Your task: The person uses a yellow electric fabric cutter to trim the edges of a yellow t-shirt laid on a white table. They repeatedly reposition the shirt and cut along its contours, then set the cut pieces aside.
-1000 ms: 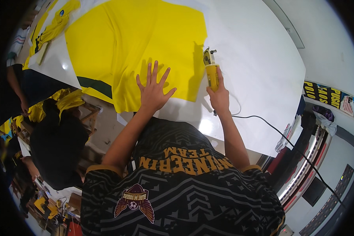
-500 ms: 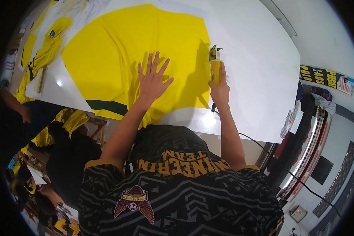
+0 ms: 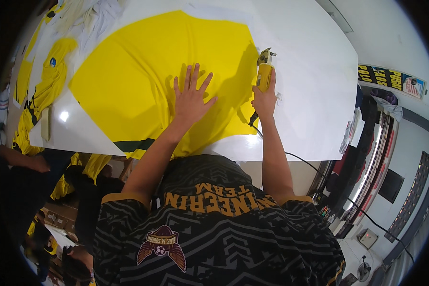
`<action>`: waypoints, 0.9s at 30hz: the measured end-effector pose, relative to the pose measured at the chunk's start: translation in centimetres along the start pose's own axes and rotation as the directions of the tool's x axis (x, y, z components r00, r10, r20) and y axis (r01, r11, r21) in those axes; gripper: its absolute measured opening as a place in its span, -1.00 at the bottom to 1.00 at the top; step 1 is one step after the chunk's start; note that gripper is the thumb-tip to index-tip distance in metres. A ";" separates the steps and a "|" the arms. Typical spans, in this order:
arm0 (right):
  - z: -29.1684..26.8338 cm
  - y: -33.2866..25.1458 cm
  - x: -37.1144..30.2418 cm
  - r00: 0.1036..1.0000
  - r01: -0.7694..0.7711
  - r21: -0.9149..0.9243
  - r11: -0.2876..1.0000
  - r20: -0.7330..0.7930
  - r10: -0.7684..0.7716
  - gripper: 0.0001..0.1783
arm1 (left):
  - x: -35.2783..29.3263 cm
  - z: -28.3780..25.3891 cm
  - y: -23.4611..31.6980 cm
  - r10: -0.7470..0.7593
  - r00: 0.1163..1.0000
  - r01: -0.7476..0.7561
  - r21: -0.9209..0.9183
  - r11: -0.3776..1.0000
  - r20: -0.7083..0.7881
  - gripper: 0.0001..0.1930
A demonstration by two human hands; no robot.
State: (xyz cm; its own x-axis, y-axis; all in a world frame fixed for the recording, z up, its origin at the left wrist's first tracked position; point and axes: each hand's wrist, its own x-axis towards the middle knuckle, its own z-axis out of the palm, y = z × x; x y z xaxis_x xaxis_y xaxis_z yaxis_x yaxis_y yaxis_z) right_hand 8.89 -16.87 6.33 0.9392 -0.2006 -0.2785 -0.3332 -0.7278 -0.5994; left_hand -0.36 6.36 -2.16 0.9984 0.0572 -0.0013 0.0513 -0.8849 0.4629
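A large piece of yellow fabric (image 3: 128,71) with a dark green strip (image 3: 134,145) along its near edge lies spread on the white table. My left hand (image 3: 192,100) presses on it, palm down with fingers spread, and folds run through the cloth beside it. My right hand (image 3: 264,101) is wrapped round a yellow handheld electric cutter (image 3: 264,76), whose metal head (image 3: 265,57) points away from me, close to the fabric's right edge. I cannot tell whether the blade touches the cloth. A black cord (image 3: 300,158) trails from the cutter's rear toward the lower right.
White cloth (image 3: 93,19) lies at the far left of the tabletop (image 3: 310,95). Nearer on that side are crumpled yellow garments (image 3: 52,76) and a narrow pale bar (image 3: 45,124). Another person's arm (image 3: 24,159) shows at the left. A shelf with stacked things (image 3: 362,148) stands at the right.
The cutter has tilted slightly to the right, its head now a little farther from the fabric's edge. My left hand stays flat on the cloth. The whole view has shifted a little.
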 end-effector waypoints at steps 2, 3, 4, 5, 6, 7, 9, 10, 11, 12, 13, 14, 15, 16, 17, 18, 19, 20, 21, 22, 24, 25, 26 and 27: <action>0.5 -1.1 0.2 0.998 -0.053 0.042 0.998 -0.013 0.054 0.13 | 0.6 -0.1 -0.4 0.012 1.000 -0.012 -0.015 1.000 -0.028 -0.16; 0.7 -1.2 0.7 0.998 -0.052 0.037 0.998 -0.031 0.053 0.14 | 1.0 -0.2 -0.5 0.018 0.999 -0.019 -0.024 1.000 -0.042 -0.16; 0.9 -1.3 1.3 0.997 -0.051 0.032 0.998 -0.049 0.052 0.14 | 1.6 -0.3 -0.6 0.030 0.998 -0.031 -0.021 0.999 -0.049 -0.17; 0.9 -1.3 2.0 0.996 -0.051 0.028 0.998 -0.067 0.053 0.15 | 2.5 -0.3 -0.7 0.043 0.998 -0.044 -0.018 0.999 -0.055 -0.18; 1.0 -1.6 2.7 0.995 -0.072 0.036 0.997 -0.066 0.074 0.15 | 3.6 -0.4 -0.9 0.053 0.997 -0.054 -0.009 0.998 -0.061 -0.20; 0.6 -1.9 3.3 0.993 -0.093 0.041 0.995 -0.068 0.096 0.16 | 4.8 -0.4 -1.1 0.057 0.995 -0.056 0.014 0.998 -0.079 -0.24; -0.1 -2.0 4.4 0.988 -0.125 0.046 0.991 -0.081 0.128 0.16 | 7.9 -0.2 -1.4 0.069 0.991 -0.063 0.057 0.996 -0.114 -0.33; -0.2 -1.8 4.9 0.986 -0.134 0.046 0.990 -0.090 0.137 0.16 | 9.6 0.3 -2.0 0.091 0.988 -0.081 0.082 0.993 -0.128 -0.40; -0.3 -1.6 5.3 0.984 -0.143 0.046 0.989 -0.100 0.147 0.16 | 11.4 0.8 -2.6 0.113 0.983 -0.099 0.106 0.989 -0.141 -0.46; -0.8 -1.7 5.5 0.983 -0.149 0.069 0.986 -0.099 0.156 0.15 | 13.3 1.2 -2.8 0.134 0.979 -0.114 0.129 0.985 -0.155 -0.52; -1.2 -1.9 5.6 0.981 -0.159 0.072 0.985 -0.097 0.166 0.15 | 15.2 1.0 -2.8 0.132 0.983 -0.115 0.128 0.985 -0.129 -0.54; -1.6 -2.1 5.6 0.980 -0.169 0.074 0.983 -0.096 0.176 0.15 | 17.2 0.7 -2.8 0.130 0.986 -0.116 0.125 0.985 -0.103 -0.56; -1.8 -2.1 5.6 0.978 -0.180 0.076 0.981 -0.094 0.186 0.15 | 19.1 0.6 -2.9 0.128 0.989 -0.118 0.122 0.985 -0.076 -0.58; -0.8 -1.8 5.2 0.979 -0.174 0.087 0.981 -0.094 0.182 0.15 | 20.8 1.3 -4.2 0.151 0.985 -0.137 0.154 0.978 -0.079 -0.59; 0.4 -1.4 4.7 0.980 -0.168 0.097 0.981 -0.094 0.177 0.15 | 22.6 1.9 -5.7 0.173 0.981 -0.156 0.185 0.970 -0.082 -0.59; 0.5 -1.3 4.7 0.982 -0.157 0.098 0.983 -0.091 0.166 0.14 | 24.2 2.5 -6.2 0.187 0.979 -0.165 0.211 0.964 -0.087 -0.60; 0.2 -1.2 4.7 0.983 -0.152 0.091 0.984 -0.091 0.160 0.14 | 25.8 1.7 -5.5 0.141 0.989 -0.129 0.220 0.967 -0.037 -0.59; -0.1 -1.2 4.7 0.984 -0.145 0.084 0.986 -0.092 0.152 0.13 | 27.6 0.7 -4.8 0.093 0.996 -0.093 0.231 0.968 0.013 -0.57; 0.0 -1.3 4.4 0.985 -0.139 0.082 0.987 -0.087 0.146 0.13 | 28.9 0.2 -4.8 0.042 0.997 -0.057 0.251 0.966 0.064 -0.55; -0.1 -1.5 4.3 0.987 -0.134 0.089 0.987 -0.077 0.141 0.13 | 29.9 0.7 -5.1 0.071 0.994 -0.047 0.265 0.963 -0.083 -0.53; -0.3 -1.8 3.9 0.989 -0.131 0.106 0.986 -0.055 0.138 0.12 | 30.8 1.2 -5.6 0.135 0.923 -0.027 0.290 0.957 -0.361 -0.46; -0.4 -2.0 3.7 0.988 -0.142 0.090 0.986 -0.040 0.146 0.13 | 30.8 1.3 -5.6 0.138 0.922 -0.032 0.283 0.959 -0.361 -0.43; -0.6 -2.1 3.6 0.988 -0.150 0.073 0.986 -0.023 0.152 0.13 | 30.8 1.4 -5.7 0.139 0.921 -0.035 0.278 0.960 -0.363 -0.40; -1.0 -1.9 3.5 0.986 -0.164 0.056 0.985 -0.012 0.164 0.13 | 30.6 1.3 -5.2 0.144 0.921 -0.045 0.269 0.962 -0.362 -0.36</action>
State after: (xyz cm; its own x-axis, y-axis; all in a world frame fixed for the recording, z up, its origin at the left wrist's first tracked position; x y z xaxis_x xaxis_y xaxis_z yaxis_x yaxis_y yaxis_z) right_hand 12.88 -16.87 7.29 0.8725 -0.3252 -0.3646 -0.4864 -0.6475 -0.5866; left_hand 29.94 12.05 -5.79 0.9178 0.0924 0.3862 0.0112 -0.9782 0.2074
